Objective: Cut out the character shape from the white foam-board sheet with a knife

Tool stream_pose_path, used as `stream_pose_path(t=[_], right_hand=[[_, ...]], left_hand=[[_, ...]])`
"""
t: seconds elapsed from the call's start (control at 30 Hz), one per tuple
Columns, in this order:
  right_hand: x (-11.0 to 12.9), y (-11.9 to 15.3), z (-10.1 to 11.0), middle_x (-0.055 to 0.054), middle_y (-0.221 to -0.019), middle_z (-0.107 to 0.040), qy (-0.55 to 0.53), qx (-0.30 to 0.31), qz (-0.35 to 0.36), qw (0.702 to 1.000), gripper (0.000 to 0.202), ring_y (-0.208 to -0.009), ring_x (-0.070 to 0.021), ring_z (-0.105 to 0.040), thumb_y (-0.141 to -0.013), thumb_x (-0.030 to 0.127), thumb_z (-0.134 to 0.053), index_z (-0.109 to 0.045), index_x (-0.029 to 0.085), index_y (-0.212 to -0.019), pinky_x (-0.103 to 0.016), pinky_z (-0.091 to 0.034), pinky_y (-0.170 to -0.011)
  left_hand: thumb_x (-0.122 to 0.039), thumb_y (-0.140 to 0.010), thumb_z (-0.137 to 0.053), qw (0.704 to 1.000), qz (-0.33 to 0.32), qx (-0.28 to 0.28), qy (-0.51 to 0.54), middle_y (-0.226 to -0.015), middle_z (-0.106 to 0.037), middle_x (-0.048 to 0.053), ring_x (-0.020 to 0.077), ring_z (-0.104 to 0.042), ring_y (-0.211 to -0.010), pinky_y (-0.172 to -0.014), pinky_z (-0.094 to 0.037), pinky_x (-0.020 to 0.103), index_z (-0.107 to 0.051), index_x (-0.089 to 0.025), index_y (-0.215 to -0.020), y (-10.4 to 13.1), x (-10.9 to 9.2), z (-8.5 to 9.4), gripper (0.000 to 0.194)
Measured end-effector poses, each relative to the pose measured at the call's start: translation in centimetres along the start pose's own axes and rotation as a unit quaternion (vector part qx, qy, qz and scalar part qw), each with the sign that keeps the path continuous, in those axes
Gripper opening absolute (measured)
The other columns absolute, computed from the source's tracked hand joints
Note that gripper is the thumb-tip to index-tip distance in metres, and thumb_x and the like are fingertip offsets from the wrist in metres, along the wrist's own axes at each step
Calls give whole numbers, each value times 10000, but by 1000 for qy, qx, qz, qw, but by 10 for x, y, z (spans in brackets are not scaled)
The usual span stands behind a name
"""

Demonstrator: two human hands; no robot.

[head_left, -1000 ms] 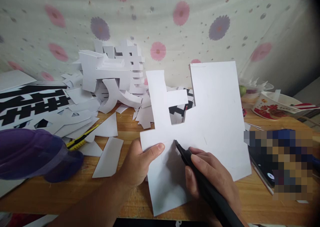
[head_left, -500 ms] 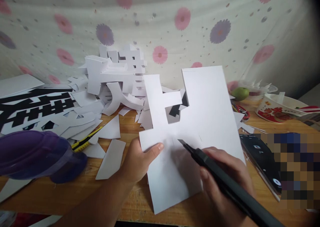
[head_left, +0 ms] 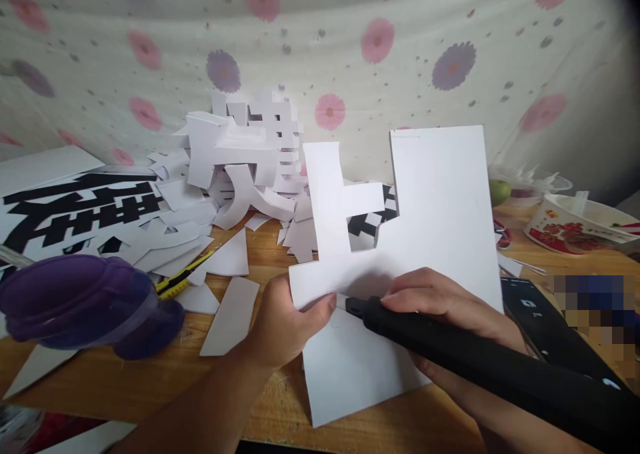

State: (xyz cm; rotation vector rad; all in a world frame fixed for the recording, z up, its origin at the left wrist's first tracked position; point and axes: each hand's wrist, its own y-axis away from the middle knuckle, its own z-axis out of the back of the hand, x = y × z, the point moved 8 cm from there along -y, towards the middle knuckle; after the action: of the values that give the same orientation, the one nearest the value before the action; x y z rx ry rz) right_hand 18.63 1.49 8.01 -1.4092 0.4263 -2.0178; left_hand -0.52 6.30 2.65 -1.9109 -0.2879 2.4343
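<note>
A white foam board sheet (head_left: 440,207) with a stepped cut-out along its upper side is held tilted up over the table. My left hand (head_left: 293,324) grips its left edge, thumb on the front face and the other fingers hidden behind. In my right hand (head_left: 445,307) is a black craft knife (head_left: 430,337), its tip end against the board close to my left thumb. The blade lies nearly flat to the sheet and is hard to make out. Through the cut-out, black printed shapes show behind the board.
Cut white pieces (head_left: 235,174) are heaped at the back, beside sheets with black printed characters (head_left: 100,207). A purple-blue container (head_left: 90,301) and a yellow-black cutter (head_left: 185,274) lie left. Right are a phone (head_left: 555,334), a paper bowl (head_left: 575,221) and a green fruit (head_left: 499,192).
The knife has swung flatter, and its tip has moved left and down toward my left thumb. My head view has shifted slightly left, and the board appears turned a little.
</note>
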Motion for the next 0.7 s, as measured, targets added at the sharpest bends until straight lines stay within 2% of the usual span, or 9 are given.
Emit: stream_pose_path(t=[0.13, 0.23, 0.43, 0.7], right_hand=[[2, -6, -1, -37, -974, -654, -18, -7, 5, 1000, 386, -842, -145, -671, -744, 66, -671, -698, 261, -1075, -201, -535, -704], [3, -9, -2, -44, -974, -659, -16, 2, 7, 1000, 351, -826, -151, -677, -767, 94, -675, -706, 266, -1072, -204, -533, -662], [7, -13, -1, -55, -945, -676, 6, 8, 19, 1000, 298, -803, -167, -693, -777, 108, -694, -726, 262, -1030, -218, -546, -640], [8, -15, -2, -68, -918, -676, 9, 2, 44, 999, 216, -766, -169, -696, -852, 181, -662, -734, 269, -1035, -230, -549, -596]], left_hand=[[-284, -625, -743, 1000, -17, 11, 9, -796, -770, 78, 280, -713, -776, -716, -554, 350, -741, -170, -810, 0, -3, -1, 218], [-268, -640, -740, 999, -19, 25, 15, -785, -763, 71, 271, -709, -764, -692, -557, 336, -738, -165, -821, -1, -3, -2, 209], [-258, -683, -720, 995, -19, 85, 41, -726, -726, 50, 284, -703, -834, -736, -558, 341, -724, -175, -792, -3, -3, -9, 137], [-184, -655, -729, 994, -14, 87, 59, -722, -705, 45, 276, -688, -808, -736, -547, 347, -700, -180, -754, 0, -6, -9, 104]])
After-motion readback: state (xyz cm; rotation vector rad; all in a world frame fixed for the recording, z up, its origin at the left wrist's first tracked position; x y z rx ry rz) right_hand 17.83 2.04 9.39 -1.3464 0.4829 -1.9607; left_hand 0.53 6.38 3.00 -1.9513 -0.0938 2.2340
